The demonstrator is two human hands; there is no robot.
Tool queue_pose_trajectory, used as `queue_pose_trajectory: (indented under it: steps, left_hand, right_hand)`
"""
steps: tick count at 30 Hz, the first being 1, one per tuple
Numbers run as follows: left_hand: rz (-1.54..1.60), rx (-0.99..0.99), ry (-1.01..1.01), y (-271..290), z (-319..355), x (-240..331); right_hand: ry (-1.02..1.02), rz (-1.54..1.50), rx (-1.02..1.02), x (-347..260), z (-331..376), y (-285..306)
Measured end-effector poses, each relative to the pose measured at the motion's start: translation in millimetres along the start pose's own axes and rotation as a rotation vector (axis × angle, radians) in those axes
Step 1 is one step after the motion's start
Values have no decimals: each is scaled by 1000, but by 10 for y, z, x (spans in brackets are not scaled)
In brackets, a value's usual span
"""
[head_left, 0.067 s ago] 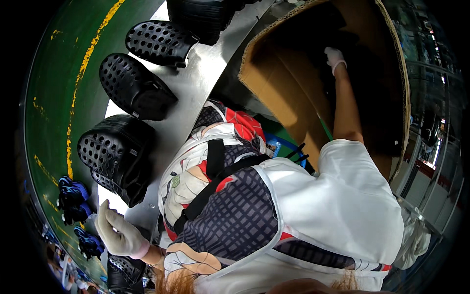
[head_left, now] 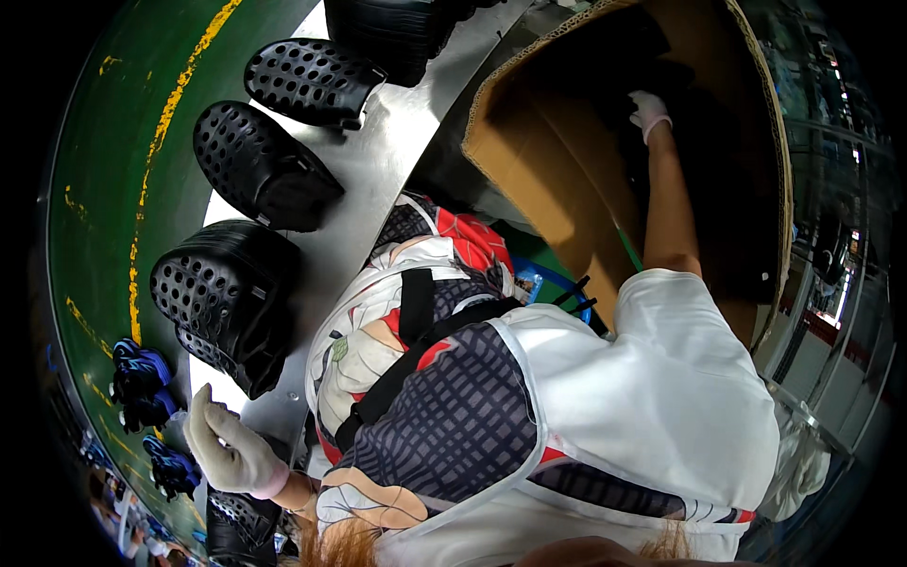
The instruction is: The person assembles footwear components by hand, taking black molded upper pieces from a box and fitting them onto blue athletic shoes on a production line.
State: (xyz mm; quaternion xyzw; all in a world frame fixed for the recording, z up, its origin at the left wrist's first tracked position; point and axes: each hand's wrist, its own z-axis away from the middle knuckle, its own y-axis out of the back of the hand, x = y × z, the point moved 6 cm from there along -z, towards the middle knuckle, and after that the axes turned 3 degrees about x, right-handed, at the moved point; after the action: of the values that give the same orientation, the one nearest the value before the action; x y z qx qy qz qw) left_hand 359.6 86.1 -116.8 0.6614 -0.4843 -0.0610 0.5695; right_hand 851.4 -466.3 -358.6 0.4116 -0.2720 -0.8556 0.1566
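"White-gloved right hand (head_left: 650,114): which step?"

"Reaching inside the cardboard carton (head_left: 567,189), I judge. Fingers partly curled; whether that grip has hold of anything, I cannot tell against the dark interior."

"Left hand (head_left: 236,454)?"

"Grip loosely spread, apparently empty, just beside stacked black perforated clogs (head_left: 203,293)."

"Clogs located where?"

"Along the metal worktop (head_left: 406,123), left of the carton."

"Next move?"

"Calls, in my judgement, for a secure right-hand hold and a lift clear of the carton's rim."
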Motion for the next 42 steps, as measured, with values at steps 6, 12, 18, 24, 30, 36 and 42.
queue_pose_trajectory:
  steps: [6, 12, 18, 24, 30, 36, 42]
  left_hand:
    - [-16, -34, 15, -21, 18, -82]
    - [-30, -77, -35, -80, -5, -106]
    - [31, -55, -6, -134, 10, -231]
    - [116, -65, -34, -203, 1, -263]
    - [241, -91, 58, -202, 97, -378]
    - [810, -149, 266, -105, 0, -260]
    - [855, -742, -185, -388, -349, 55]
  right_hand:
    - [-118, -32, 160, -231, 397, -180]
    - [-116, -49, 166, 102, 271, -249]
    - [33, 497, 264, 102, 697, 286]
    - [153, 417, 0, -217, 1351, 478]
    - [498, 527, -563, -1034, 2763, -128]
    - [1027, 814, -998, -1893, 4280, -1502]
    - [1833, 933, -1337, -1935, 5373, -2477]
